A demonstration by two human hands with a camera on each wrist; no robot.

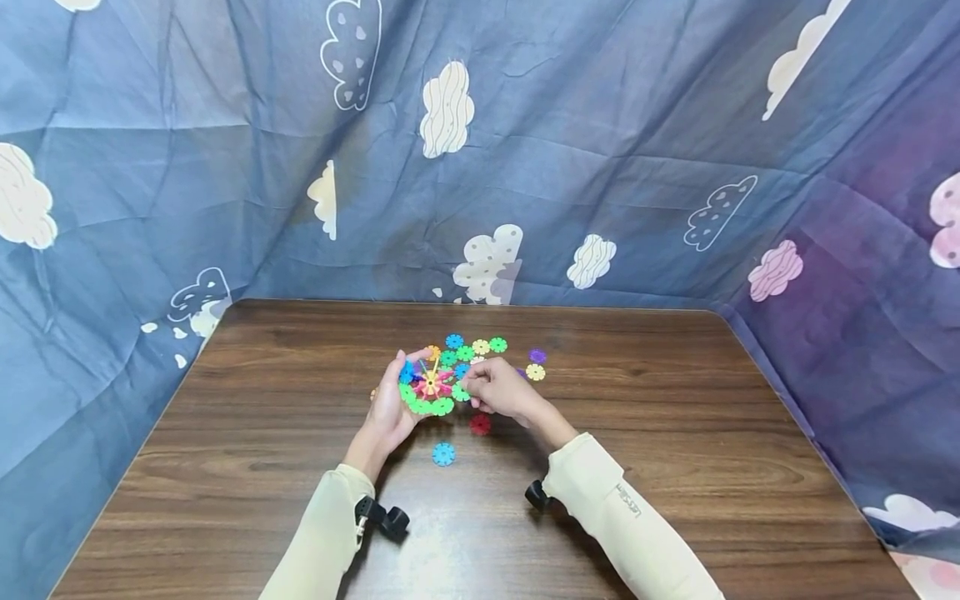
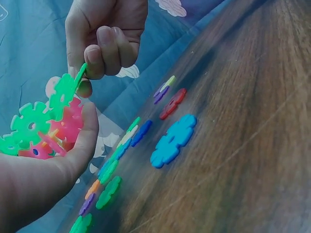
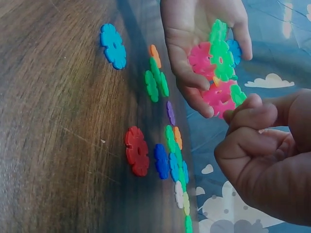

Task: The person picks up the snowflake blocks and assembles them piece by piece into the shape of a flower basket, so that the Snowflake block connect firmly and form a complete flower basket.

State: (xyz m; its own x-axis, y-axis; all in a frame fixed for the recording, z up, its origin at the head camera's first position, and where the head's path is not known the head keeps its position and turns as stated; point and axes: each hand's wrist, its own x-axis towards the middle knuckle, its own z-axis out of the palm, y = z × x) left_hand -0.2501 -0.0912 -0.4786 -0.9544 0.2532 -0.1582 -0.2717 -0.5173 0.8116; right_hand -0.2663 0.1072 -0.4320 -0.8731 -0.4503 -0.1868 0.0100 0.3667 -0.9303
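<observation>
My left hand (image 1: 386,408) holds a joined cluster of notched, flower-shaped plastic discs (image 3: 222,60). Pink discs with a yellow piece lie at its middle, and green and blue discs run along its outer side. Thumb and fingers of my right hand (image 1: 504,388) pinch a green disc (image 2: 80,75) at the cluster's right side. In the left wrist view that disc stands nearly edge-on against another green one; whether their slots are engaged I cannot tell. The right fingers cover part of it in the right wrist view.
Loose discs of several colours lie on the brown wooden table (image 1: 660,400) behind the hands. Closer in are a red disc (image 1: 480,425) and a light blue disc (image 1: 443,454). A blue cloud-patterned cloth (image 1: 555,167) hangs behind the table.
</observation>
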